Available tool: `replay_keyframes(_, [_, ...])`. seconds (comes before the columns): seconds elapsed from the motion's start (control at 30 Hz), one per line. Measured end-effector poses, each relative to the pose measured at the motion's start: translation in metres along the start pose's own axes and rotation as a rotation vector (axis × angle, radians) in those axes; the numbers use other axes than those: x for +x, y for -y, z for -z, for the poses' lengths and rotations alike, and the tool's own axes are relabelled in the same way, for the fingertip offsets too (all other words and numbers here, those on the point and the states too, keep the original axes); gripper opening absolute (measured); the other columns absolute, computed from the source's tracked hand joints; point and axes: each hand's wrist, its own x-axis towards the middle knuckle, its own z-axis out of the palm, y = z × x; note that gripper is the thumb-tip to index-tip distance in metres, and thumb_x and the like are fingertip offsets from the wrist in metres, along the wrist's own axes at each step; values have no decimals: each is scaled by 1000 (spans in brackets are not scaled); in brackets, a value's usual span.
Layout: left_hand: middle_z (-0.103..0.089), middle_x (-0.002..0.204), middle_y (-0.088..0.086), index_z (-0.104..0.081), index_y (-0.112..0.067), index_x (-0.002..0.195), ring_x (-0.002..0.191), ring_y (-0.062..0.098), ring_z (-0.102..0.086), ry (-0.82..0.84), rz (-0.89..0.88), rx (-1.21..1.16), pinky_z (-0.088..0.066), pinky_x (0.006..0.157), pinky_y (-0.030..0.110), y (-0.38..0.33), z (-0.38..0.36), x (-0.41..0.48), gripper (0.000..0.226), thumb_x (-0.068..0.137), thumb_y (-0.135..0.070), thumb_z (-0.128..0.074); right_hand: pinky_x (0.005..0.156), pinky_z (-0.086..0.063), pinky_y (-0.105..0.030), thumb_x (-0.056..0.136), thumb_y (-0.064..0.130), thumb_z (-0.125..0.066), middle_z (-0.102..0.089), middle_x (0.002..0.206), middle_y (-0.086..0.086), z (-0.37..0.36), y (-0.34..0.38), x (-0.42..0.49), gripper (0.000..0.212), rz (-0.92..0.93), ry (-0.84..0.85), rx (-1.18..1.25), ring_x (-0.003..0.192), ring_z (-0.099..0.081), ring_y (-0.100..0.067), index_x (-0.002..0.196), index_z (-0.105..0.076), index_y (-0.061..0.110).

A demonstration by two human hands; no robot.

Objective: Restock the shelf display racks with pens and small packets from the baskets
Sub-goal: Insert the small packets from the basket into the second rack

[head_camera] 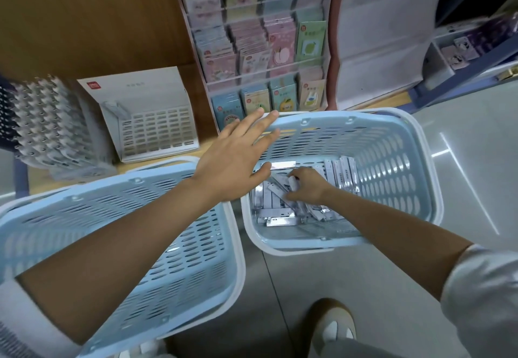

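Note:
Two light blue plastic baskets stand on the floor. The right basket (398, 144) holds several small white packets (283, 212) lying loose on its bottom. My right hand (307, 185) is down inside it, fingers closed on one white packet. My left hand (238, 158) hovers flat and open over the gap between the baskets, fingers spread, holding nothing. The left basket (117, 231) shows no contents; my left forearm crosses over it. On the shelf behind stands a white display rack (148, 122) with rows of slots.
A rack of pens with grey caps (47, 125) fills the shelf's left end. A clear tiered stand of colourful card packets (260, 49) rises behind the right basket. White boxes (384, 38) and a blue shelf frame (459, 77) lie right. My shoe (333, 327) is on the grey floor.

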Motion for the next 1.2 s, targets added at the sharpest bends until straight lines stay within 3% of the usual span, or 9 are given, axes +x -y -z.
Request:
replay_keyframes(0.2, [-3,164,-2,-33,-21,149,150,19,0,10,1,3,-16,118,45,-1,1,-1,58,97,-44,-37,67,-44,-24,83,21,-72,-59,103,-5,13,-3,-7,44,-1,-21,184,81,-58,-18,123,-56,11])
replay_keyframes(0.33, [1,164,-4,-32,-21,150,150,17,4,28,4,11,-12,120,44,-1,1,-1,56,99,-43,-38,47,-41,-17,85,25,-71,-61,77,1,37,1,-25,32,13,-37,319,54,-54,-9,110,-55,14])
replay_keyframes(0.53, [-12,163,-3,-31,-17,151,150,17,-5,-6,11,-143,-12,120,46,-4,6,1,65,96,-51,-23,58,-44,-31,87,25,-68,-69,85,-16,94,19,-76,8,162,-38,423,67,-57,-17,90,-63,19])
replay_keyframes(0.7, [-32,156,-2,-28,-22,152,144,18,-24,-120,-58,-366,-20,117,40,-27,41,21,64,97,-55,-31,55,-42,-18,87,20,-69,-59,63,13,136,53,-100,6,297,-104,425,57,-53,-2,86,-63,19])
replay_keyframes(0.9, [-63,120,8,-56,-14,132,112,28,-55,49,51,-246,-38,87,34,-25,79,26,37,100,-32,-49,62,-45,-22,85,23,-72,-68,79,-2,146,96,-98,19,405,-92,411,68,-59,-8,100,-69,12])
replay_keyframes(1.0, [-69,90,1,-65,-15,102,85,22,-64,89,193,-448,-47,75,33,-8,94,9,17,99,-27,-52,63,-43,-22,84,21,-72,-64,75,0,143,120,-90,16,435,-100,476,68,-55,-10,98,-71,13])
replay_keyframes(1.07, [-68,76,0,-59,-14,85,69,21,-64,120,277,-691,-48,63,30,1,101,-5,20,101,-22,-50,62,-40,-24,85,19,-71,-61,75,-6,139,139,-83,16,454,-98,550,69,-51,-16,97,-70,7])
replay_keyframes(1.13, [-70,78,6,-55,-7,84,74,28,-67,156,351,-977,-49,61,33,11,107,-19,23,102,-18,-47,56,-38,-17,87,18,-69,-61,70,-1,136,159,-77,19,484,-95,549,64,-50,-11,98,-69,2])
replay_keyframes(1.2, [-73,86,13,-55,-3,87,90,37,-69,187,422,-1127,-54,75,44,26,117,-32,20,101,-15,-49,52,-38,-10,89,13,-66,-64,65,9,132,179,-72,15,511,-53,546,57,-52,-1,97,-68,0])
